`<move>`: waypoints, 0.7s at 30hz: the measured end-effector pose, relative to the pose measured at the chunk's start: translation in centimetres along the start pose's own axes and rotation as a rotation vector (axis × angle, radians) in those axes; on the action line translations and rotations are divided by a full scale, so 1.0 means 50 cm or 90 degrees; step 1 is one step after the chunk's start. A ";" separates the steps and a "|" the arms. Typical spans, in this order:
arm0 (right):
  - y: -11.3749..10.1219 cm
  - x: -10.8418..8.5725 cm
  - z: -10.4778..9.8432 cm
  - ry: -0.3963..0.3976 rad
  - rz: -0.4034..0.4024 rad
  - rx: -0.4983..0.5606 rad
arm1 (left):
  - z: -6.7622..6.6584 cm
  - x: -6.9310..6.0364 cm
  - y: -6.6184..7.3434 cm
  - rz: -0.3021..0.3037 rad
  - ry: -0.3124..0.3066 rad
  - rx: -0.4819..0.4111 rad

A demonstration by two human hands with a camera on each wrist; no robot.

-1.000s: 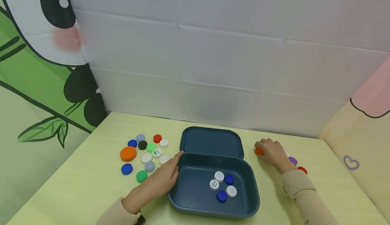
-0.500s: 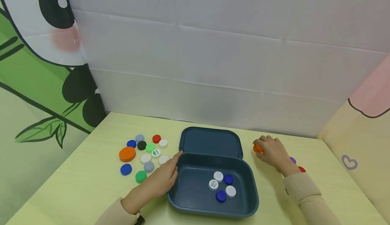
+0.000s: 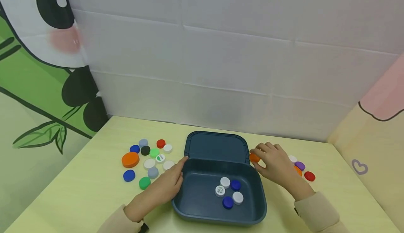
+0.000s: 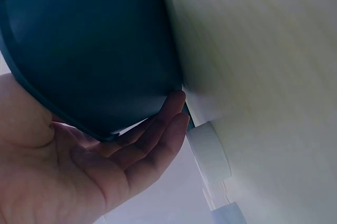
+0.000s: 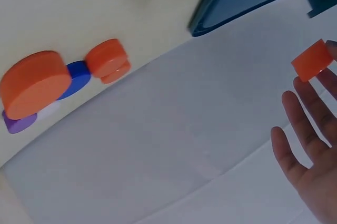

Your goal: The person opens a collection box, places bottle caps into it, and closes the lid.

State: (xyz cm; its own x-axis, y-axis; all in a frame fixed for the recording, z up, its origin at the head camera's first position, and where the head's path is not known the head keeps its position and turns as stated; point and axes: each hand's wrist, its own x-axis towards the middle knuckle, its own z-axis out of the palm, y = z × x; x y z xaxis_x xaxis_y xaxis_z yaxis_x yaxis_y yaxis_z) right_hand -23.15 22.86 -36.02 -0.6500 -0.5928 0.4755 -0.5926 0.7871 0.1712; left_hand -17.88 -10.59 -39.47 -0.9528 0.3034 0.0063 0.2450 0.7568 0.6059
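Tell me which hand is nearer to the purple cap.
Right. The right hand is a little to the left of the purple cap, pinching an orange cap; the left hand is across the box, touching its left side.

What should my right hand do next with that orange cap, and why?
I'd probably ease the right hand left and toward you, bringing the orange cap over the dark blue box: the cap is pinched near the box's far right corner, white caps and blue caps lie inside, and the left hand rests against its side.
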 end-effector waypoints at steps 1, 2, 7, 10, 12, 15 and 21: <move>-0.011 0.000 -0.004 0.002 -0.010 0.006 | 0.000 0.000 0.000 0.000 0.000 0.001; -0.022 0.000 -0.007 0.000 -0.020 0.009 | 0.000 0.000 0.000 0.000 0.001 0.003; -0.076 -0.007 -0.016 -0.056 -0.050 0.048 | 0.000 -0.001 0.002 -0.002 0.000 0.004; -0.102 -0.013 -0.014 -0.103 -0.061 0.077 | 0.000 -0.001 0.004 -0.005 -0.001 0.002; -0.115 -0.017 -0.009 -0.124 -0.073 0.090 | 0.000 -0.001 0.005 -0.004 -0.001 0.003; -0.127 -0.023 -0.001 -0.140 -0.090 0.107 | 0.000 -0.002 0.006 -0.004 0.001 0.005; -0.138 -0.025 0.014 -0.165 -0.114 0.132 | 0.000 -0.002 0.007 -0.005 0.001 0.003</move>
State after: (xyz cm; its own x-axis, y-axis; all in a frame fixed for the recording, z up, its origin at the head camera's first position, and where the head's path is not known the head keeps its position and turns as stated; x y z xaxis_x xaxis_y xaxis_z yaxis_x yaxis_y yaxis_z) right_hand -18.55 18.04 -38.39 -0.6101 -0.7624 0.2157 -0.7745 0.6313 0.0408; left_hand -17.69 -10.38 -39.27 -0.9548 0.2973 0.0028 0.2389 0.7618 0.6021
